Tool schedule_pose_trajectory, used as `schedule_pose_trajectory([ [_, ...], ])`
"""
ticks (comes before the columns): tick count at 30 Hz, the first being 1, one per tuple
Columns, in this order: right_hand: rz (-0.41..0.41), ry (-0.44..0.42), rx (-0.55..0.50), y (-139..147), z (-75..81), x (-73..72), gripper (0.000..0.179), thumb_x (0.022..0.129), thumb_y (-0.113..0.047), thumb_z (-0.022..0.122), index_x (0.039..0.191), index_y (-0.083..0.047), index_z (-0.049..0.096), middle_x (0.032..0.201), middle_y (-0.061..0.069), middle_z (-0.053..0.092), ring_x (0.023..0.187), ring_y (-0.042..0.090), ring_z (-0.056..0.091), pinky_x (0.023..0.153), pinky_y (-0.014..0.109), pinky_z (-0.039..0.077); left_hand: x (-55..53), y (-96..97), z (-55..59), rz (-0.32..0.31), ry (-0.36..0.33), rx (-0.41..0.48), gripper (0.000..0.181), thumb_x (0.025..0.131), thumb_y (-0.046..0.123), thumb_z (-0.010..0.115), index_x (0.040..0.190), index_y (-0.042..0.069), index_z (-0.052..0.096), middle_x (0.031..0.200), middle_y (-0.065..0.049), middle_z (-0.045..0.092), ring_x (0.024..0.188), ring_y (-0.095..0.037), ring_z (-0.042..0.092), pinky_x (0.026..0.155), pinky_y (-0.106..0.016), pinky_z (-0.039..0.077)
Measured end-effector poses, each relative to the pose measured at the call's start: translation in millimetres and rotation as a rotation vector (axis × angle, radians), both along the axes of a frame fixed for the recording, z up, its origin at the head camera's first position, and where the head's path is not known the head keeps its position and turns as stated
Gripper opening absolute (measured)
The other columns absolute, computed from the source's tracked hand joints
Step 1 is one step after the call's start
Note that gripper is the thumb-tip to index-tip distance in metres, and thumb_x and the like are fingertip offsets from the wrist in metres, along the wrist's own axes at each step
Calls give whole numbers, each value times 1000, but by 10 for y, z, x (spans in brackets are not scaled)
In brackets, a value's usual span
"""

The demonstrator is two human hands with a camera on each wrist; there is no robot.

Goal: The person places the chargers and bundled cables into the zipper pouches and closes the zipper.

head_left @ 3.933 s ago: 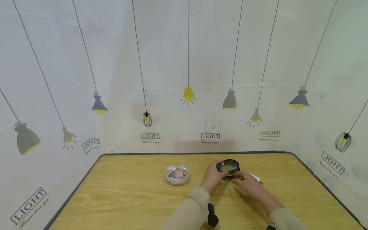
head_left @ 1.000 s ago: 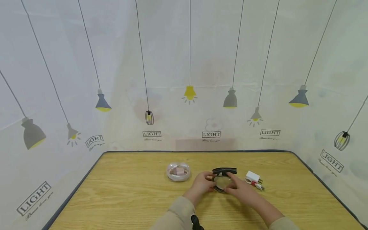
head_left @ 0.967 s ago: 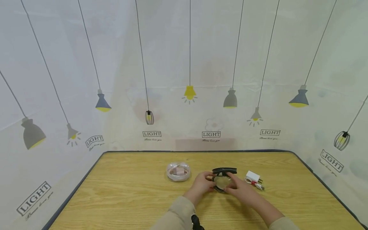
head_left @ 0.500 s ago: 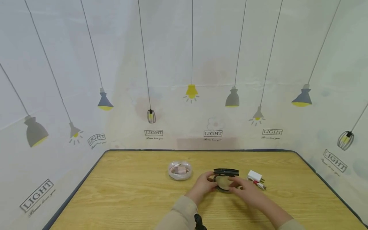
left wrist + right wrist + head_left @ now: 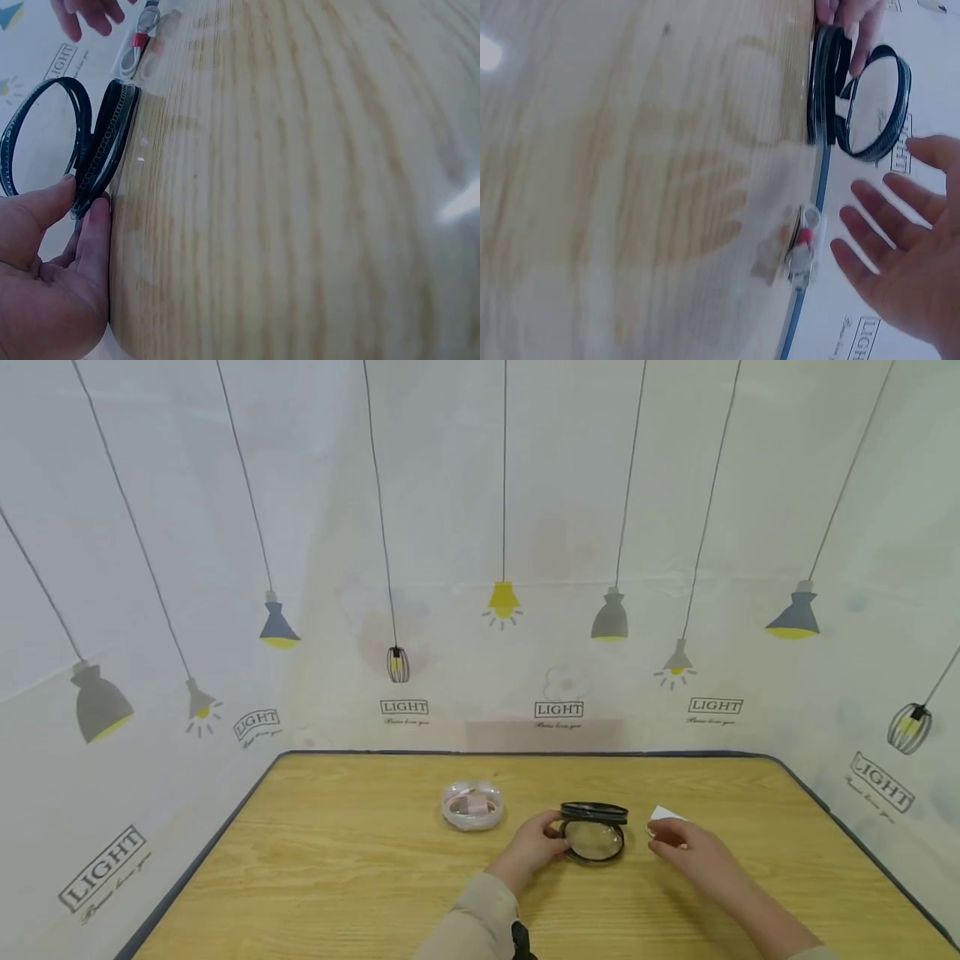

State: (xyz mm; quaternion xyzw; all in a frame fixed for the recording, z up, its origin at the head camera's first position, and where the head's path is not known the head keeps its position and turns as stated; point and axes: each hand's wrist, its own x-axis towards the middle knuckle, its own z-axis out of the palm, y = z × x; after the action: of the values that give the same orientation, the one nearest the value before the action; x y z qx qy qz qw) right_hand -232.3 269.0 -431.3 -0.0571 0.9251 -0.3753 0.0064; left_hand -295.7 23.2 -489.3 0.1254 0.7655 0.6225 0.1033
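The right hand [image 5: 693, 852], whose fingertips lay against the black-rimmed clear case [image 5: 592, 842] a moment earlier, has been drawn away to the right of the grip. It is now held beside the white adapter [image 5: 663, 814], its fingers loosely extended and nothing held. The grip of the left hand [image 5: 528, 845] has been kept: the case's near-left edge is pinched between thumb and fingers. The case is spread in two halves, one resting on the table [image 5: 337, 860], the other raised on the far side of the grip. Its clear face, partly covered before, is now exposed.

Most of the adapter is hidden in the head view by the right hand, as are the white cable [image 5: 801, 259] and its red tie [image 5: 805, 237]; both are shown in the wrist views, apart from the fingers. The left fingertips are partly concealed behind the case. The left sleeve [image 5: 476, 906] is cut off by the lower border, and the right forearm is cropped likewise.

To the left of the grip and slightly beyond it, a clear container [image 5: 474, 824] with a pink cable [image 5: 476, 805] inside is set well apart. Beyond the case, the table is bounded by a dark edge [image 5: 525, 751]; bare wood is stretched broadly leftward and nearer than the grip.
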Motion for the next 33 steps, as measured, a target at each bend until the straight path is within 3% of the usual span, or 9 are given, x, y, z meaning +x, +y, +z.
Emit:
schedule_pose_trajectory([
  [1,-17,8,11,37,1,-1,42,94,-21,63,126,6,59,108,11,66,100,31,60,78,43,52,48,-3,81,7,-19,-5,43,88,-7,65,130,-2,57,91,-10,57,79,-17,61,74,-32,56],
  [3,-40,30,42,120,-2,-10,42,93,-21,65,123,8,60,109,15,65,99,32,60,76,44,52,74,0,118,10,-18,-12,44,88,-8,65,131,-3,56,90,-10,57,79,-18,61,74,-32,56],
  [7,-74,29,104,283,-32,-49,41,90,-18,67,120,10,60,111,24,61,97,37,59,74,46,51,92,-5,128,3,-22,-44,47,89,-6,65,134,-2,54,92,-9,57,81,-17,61,74,-32,55],
  [13,-113,-31,143,436,-101,-119,45,87,-22,72,115,12,61,106,28,62,98,43,59,78,52,49,77,-34,94,-22,-44,-18,51,89,-5,65,138,-2,50,97,-11,58,85,-19,62,76,-33,55],
  [18,-150,-82,136,485,-148,-165,42,85,-25,74,107,10,64,100,23,64,96,41,59,81,54,46,86,-38,125,-31,-31,-53,53,90,-3,65,140,-2,48,99,-12,59,85,-19,63,75,-33,55],
  [23,-166,-65,179,512,-152,-199,36,83,-26,74,98,7,69,96,19,67,91,37,61,80,53,46,88,-42,158,-39,-13,-90,54,91,0,66,141,-1,47,97,-11,59,84,-19,62,76,-34,54],
  [27,-151,-75,210,507,-122,-240,34,83,-27,74,96,5,71,95,16,69,89,33,62,78,51,48,93,-56,187,-40,19,-139,53,91,3,67,140,1,48,94,-9,62,80,-18,63,73,-34,53],
  [33,-146,-89,188,497,-122,-236,28,84,-22,73,94,4,72,92,14,69,85,29,61,76,50,48,104,-68,186,-51,11,-135,53,91,2,66,140,0,48,93,-10,61,79,-18,64,72,-33,54],
])
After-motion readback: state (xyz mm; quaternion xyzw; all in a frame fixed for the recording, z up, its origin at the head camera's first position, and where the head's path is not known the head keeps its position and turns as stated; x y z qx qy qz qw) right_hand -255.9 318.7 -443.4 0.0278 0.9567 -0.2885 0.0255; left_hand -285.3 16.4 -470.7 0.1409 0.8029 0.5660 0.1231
